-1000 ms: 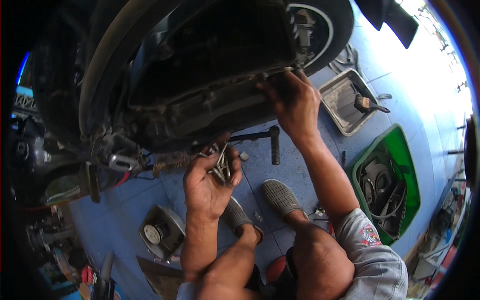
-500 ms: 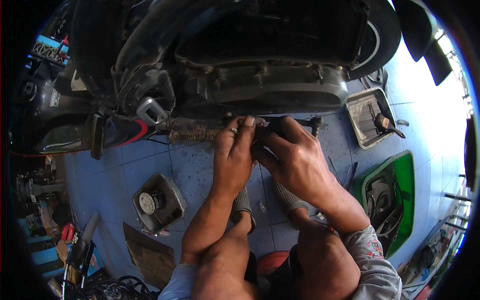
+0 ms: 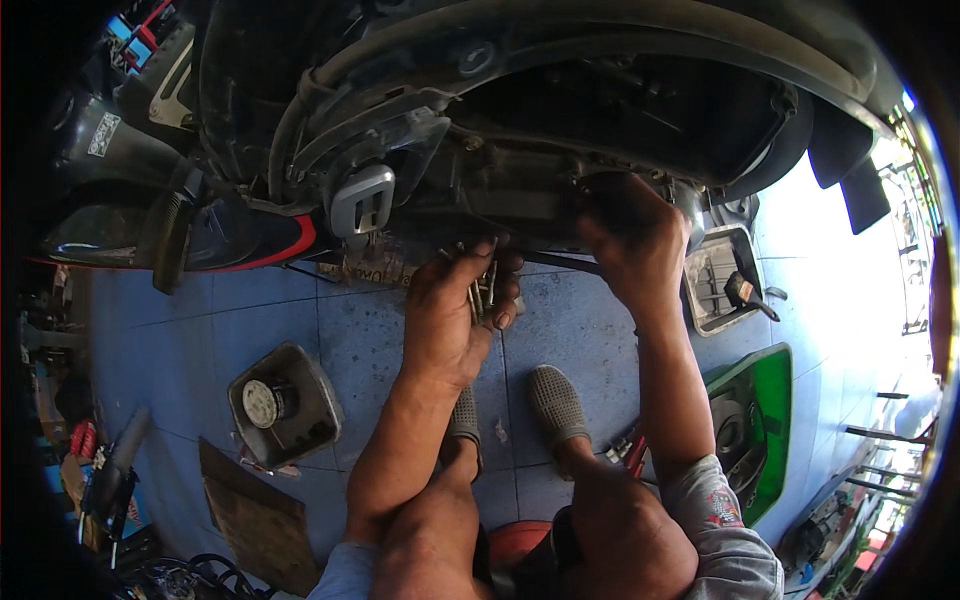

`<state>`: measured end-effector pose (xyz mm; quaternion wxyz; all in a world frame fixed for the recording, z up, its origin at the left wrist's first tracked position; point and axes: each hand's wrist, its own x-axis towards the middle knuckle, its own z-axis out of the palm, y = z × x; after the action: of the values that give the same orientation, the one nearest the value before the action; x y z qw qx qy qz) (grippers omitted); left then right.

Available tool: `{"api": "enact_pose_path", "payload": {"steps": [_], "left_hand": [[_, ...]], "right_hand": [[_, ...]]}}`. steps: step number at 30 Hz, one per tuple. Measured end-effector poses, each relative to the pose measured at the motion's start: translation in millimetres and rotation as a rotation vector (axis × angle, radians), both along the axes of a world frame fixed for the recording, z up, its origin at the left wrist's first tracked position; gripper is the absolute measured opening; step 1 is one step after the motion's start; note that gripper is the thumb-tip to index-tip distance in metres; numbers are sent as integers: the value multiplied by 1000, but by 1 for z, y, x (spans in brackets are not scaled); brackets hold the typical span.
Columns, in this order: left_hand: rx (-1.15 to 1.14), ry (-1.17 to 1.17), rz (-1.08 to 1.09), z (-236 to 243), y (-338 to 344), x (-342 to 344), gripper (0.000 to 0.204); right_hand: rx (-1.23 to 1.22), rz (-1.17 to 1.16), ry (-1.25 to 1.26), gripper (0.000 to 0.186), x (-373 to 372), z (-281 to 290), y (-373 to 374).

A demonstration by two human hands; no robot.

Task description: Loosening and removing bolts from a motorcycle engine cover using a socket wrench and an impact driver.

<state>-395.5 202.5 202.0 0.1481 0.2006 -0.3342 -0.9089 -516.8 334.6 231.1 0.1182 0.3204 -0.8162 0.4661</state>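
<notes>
My left hand (image 3: 440, 315) is closed around several slim metal bolts (image 3: 490, 280), their shanks showing between thumb and fingers. It is just below the dark engine cover (image 3: 520, 195) of a motor scooter (image 3: 340, 130). Farther right, my right hand (image 3: 645, 235) is raised against the right part of that cover. Its fingers are curled and in deep shadow, and whatever they pinch is hidden.
At right lie a grey tray (image 3: 695, 309) with a paintbrush (image 3: 745, 293) and a green bin (image 3: 779, 450) of metal parts. A grey tub (image 3: 318, 432) holding a round can (image 3: 263, 403) stands at left, near a brown board (image 3: 250, 520). A silver footpeg (image 3: 362, 203) juts from the scooter.
My hands, together half a second ago, are now apart. The right one has gone up and right to the engine cover; the left has turned, showing the bolts. The view has shifted.
</notes>
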Motion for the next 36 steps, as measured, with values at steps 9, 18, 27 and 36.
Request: {"api": "enact_pose_path", "payload": {"steps": [9,18,27,36], "left_hand": [[41,-48,48,-7,-6,5,20],[119,29,33,-10,-15,7,15],[48,-19,34,-4,-8,5,16],[-164,126,65,-11,-6,-1,16]], "right_hand": [[-51,-10,36,23,0,-7,-2],[248,147,394,18,-10,-6,-2],[258,17,356,10,-6,0,-9],[101,442,100,11,26,10,-27]]}}
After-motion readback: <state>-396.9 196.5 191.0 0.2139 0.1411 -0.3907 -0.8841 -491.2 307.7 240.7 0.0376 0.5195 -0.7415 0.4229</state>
